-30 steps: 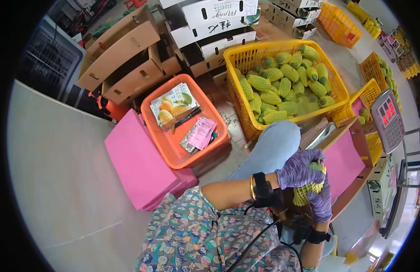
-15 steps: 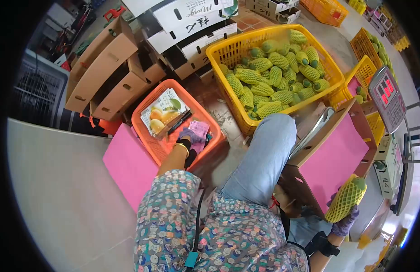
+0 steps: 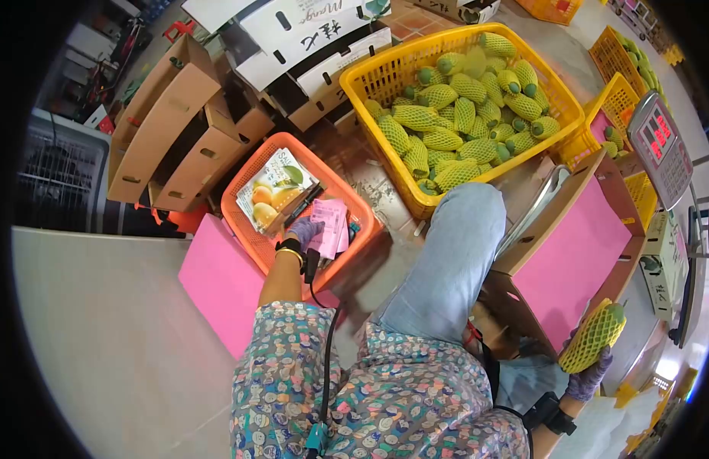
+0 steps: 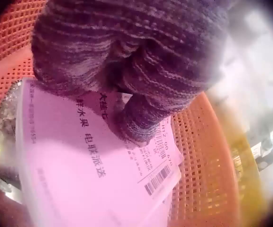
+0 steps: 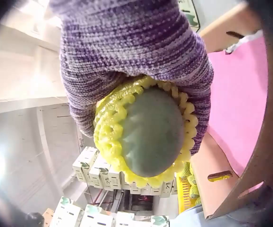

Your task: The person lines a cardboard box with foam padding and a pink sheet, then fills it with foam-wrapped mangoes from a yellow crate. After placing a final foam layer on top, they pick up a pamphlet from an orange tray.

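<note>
In the head view the left hand (image 3: 305, 231), in a purple knit glove, is in the orange basket (image 3: 292, 142) at the pink printed labels (image 3: 331, 219). The left wrist view shows that hand (image 4: 127, 52) pinching the label stack (image 4: 79, 161) between thumb and fingers. At the lower right, the gloved right hand (image 3: 590, 375) grips a green mango (image 3: 594, 336) in a yellow foam net. Seen in the right wrist view, the right hand (image 5: 136, 56) has its fingers round the netted mango (image 5: 153, 132), whose bare end faces the camera.
A yellow crate (image 3: 461, 38) of netted mangoes stands ahead. On the right are a carton lined with pink paper (image 3: 572, 256) and a scale display (image 3: 660, 149). Brown cartons (image 3: 171, 115) and pink sheets (image 3: 221, 283) lie to the left; a bent knee (image 3: 469, 229) is between.
The left hand has left the mango and moved left into the orange basket, then onto the labels. The right hand has carried the mango outward to the right. The head view has shifted.
</note>
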A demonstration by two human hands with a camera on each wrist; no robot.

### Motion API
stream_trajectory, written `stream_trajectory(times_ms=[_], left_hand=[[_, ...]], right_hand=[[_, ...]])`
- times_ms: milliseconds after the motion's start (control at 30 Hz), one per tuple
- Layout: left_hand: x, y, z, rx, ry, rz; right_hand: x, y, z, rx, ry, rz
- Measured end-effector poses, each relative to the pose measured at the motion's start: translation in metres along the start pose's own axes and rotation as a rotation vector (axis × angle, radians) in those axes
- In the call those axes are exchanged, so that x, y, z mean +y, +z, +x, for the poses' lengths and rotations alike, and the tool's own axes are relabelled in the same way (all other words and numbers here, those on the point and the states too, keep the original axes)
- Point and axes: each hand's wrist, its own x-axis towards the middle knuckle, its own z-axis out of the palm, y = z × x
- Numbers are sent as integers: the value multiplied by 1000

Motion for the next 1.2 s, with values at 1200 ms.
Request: stream_trajectory(times_ms=[1200], left_hand=[[155,152,-14,-59,1163,1902]], right_hand=[[-15,18,-5,109,-185,246]])
